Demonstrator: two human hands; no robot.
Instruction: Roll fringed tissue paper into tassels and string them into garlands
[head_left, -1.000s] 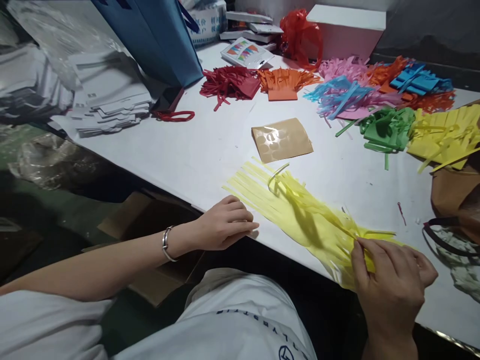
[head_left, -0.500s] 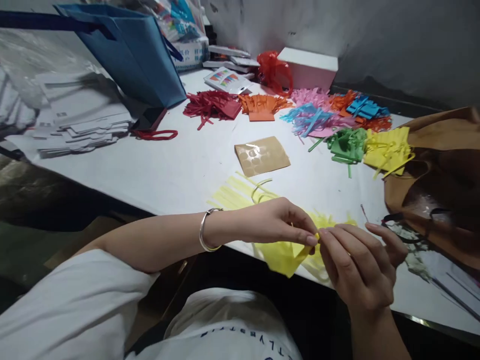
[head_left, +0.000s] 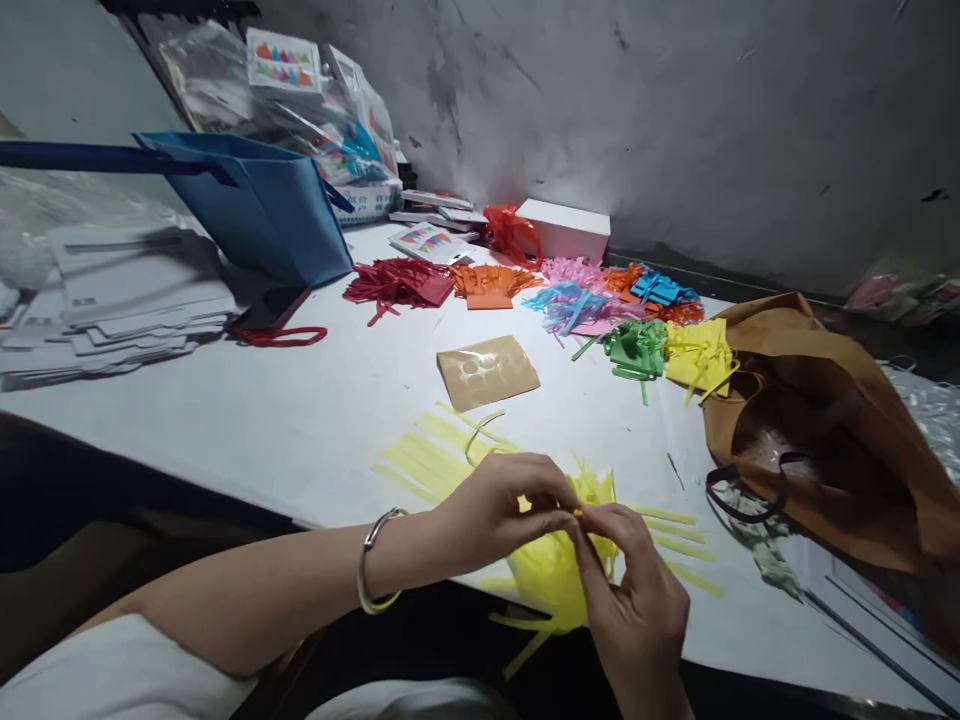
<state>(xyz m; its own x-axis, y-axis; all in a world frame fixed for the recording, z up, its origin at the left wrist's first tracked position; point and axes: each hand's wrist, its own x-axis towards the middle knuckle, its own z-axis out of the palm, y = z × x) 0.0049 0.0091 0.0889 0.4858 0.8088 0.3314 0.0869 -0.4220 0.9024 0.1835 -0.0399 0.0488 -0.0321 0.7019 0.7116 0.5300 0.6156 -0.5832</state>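
A yellow fringed paper sheet (head_left: 551, 575) lies at the white table's (head_left: 300, 420) front edge, partly bunched up and lifted. My left hand (head_left: 499, 505), with a metal bracelet on the wrist, pinches its top from the left. My right hand (head_left: 634, 600) pinches the same spot from the right, fingertips meeting the left hand's. Loose yellow strips (head_left: 427, 455) of the sheet fan out flat on the table to the left and right of my hands.
A tan sticker sheet (head_left: 487, 372) lies behind the hands. Piles of fringed paper, red (head_left: 394, 282), orange (head_left: 487, 283), pink and blue (head_left: 574, 300), green (head_left: 637, 348), yellow (head_left: 701, 355), line the back. A brown bag (head_left: 825, 440) sits right, a blue bag (head_left: 255, 205) and paper stacks (head_left: 112, 315) left.
My left hand left the table edge and joined the right hand on the yellow sheet. The sheet went from lying flat to being gathered and lifted. The view tilted upward.
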